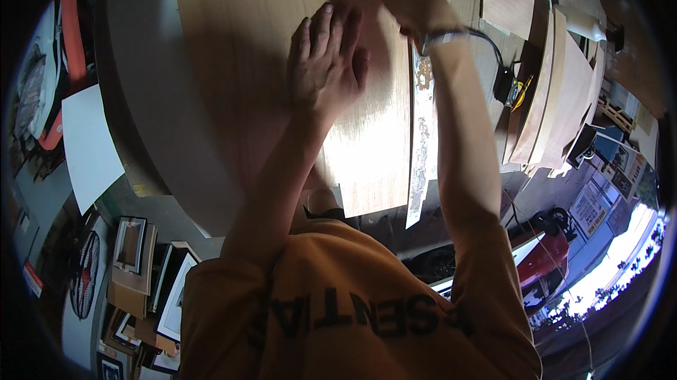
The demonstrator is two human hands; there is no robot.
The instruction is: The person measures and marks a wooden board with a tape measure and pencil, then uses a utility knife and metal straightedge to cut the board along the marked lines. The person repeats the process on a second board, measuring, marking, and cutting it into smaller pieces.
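Note:
My left hand lies flat on a thin wood-grain sheet, fingers stretched out. Farther away and to the right, my right hand is closed in a fist at the sheet's right edge, above a long worn strip with patchy, flaking paint. Whatever the right hand grips is hidden by the fingers and by shadow. The strip runs along the sheet's right edge toward me. A dark cord shows beside my right wrist.
More wooden boards are stacked at the right, near a black and yellow tool. A white sheet hangs at the left. Picture frames and a fan stand lower left. A red vehicle is at lower right.

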